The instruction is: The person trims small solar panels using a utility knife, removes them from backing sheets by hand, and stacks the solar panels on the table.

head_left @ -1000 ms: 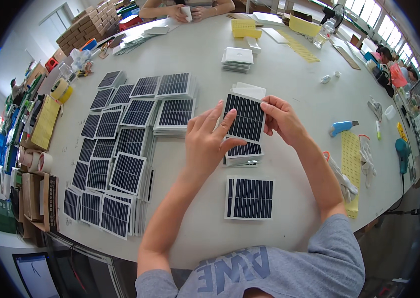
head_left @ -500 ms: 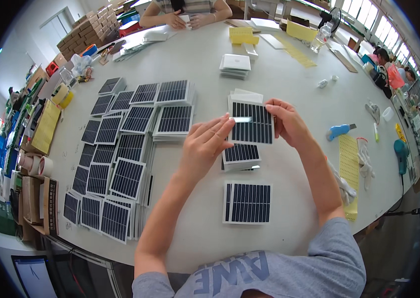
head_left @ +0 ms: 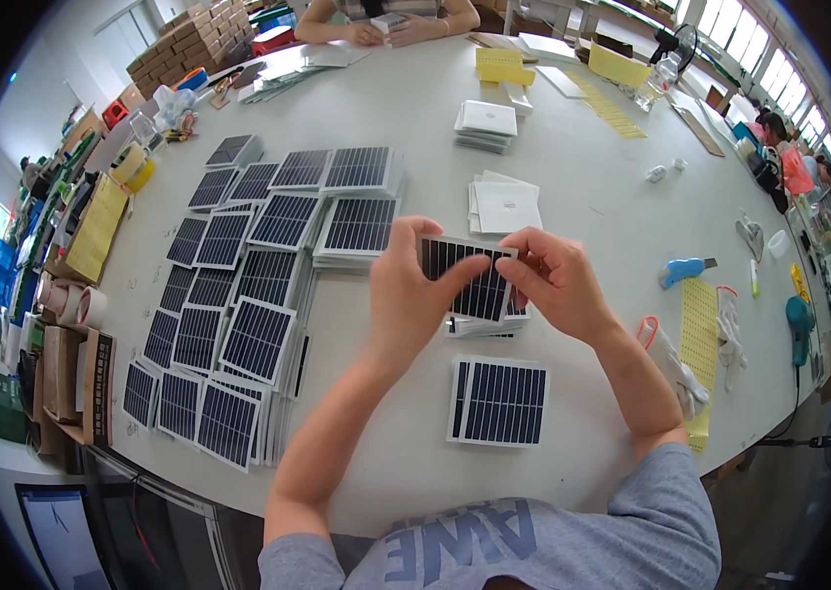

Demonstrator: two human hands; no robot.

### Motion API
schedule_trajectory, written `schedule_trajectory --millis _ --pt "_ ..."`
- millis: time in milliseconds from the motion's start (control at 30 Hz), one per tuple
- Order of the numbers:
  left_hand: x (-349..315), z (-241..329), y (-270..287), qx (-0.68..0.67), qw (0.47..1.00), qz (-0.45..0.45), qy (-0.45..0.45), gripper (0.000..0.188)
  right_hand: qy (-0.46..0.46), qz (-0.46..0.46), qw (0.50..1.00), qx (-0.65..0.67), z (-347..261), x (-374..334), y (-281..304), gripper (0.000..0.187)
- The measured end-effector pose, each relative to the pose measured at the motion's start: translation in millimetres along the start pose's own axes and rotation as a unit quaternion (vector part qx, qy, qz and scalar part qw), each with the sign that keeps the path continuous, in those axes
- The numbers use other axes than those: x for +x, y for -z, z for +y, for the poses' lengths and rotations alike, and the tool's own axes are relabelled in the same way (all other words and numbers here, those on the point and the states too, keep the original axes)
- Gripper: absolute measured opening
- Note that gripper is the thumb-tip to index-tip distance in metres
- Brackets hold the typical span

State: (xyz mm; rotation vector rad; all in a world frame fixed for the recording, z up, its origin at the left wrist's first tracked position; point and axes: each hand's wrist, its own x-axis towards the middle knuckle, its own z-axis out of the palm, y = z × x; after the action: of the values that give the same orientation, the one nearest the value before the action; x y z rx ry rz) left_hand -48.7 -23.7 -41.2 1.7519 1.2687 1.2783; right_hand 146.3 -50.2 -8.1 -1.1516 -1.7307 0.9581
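Note:
Between my hands a small solar panel is held up, dark with thin pale lines and a white edge. My left hand grips its left side, the thumb lying across the dark face. My right hand pinches the upper right corner. Partly hidden beneath it is a stack of panels. Closer to me lies another small pile of solar panels. Just beyond my hands, white square pieces are stacked face down. Left of my hands, many panels stand in overlapping stacks.
At the far side sits a person holding a small white piece. To the right lie a blue-handled cutter, a yellow perforated strip, white gloves and a teal corded tool. Tape rolls stand at the left edge.
The panel has come nearer to me and tilted. My left hand now grips its side with the thumb across it, and the pale strip seen at its face no longer shows.

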Motion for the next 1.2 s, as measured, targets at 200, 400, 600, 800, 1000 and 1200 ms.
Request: schedule_trajectory --millis 200,400,600,800,1000,1200 --pt "8 5 12 0.031 0.999 -0.004 -0.041 0.025 0.0 0.032 1.0 0.0 8 8 11 0.01" --pt "1 -5 -6 -0.122 0.992 -0.037 -0.004 0.043 0.219 0.112 0.948 -0.203 9 1 -2 0.013" --pt "-3 5 -9 -0.23 0.973 -0.021 -0.017 0.053 0.335 0.145 0.893 -0.262 5 -3 -10 0.022" --pt "4 2 1 -0.278 0.96 -0.01 0.031 0.038 0.326 0.157 0.893 -0.267 5 -1 -10 0.018" --pt "4 -5 1 -0.192 0.98 -0.044 0.004 0.039 0.324 0.162 0.89 -0.276 13 2 -3 0.018" --pt "15 -27 9 0.0 0.993 -0.114 -0.012 0.058 0.248 0.248 0.899 -0.262 68 34 37 0.025"
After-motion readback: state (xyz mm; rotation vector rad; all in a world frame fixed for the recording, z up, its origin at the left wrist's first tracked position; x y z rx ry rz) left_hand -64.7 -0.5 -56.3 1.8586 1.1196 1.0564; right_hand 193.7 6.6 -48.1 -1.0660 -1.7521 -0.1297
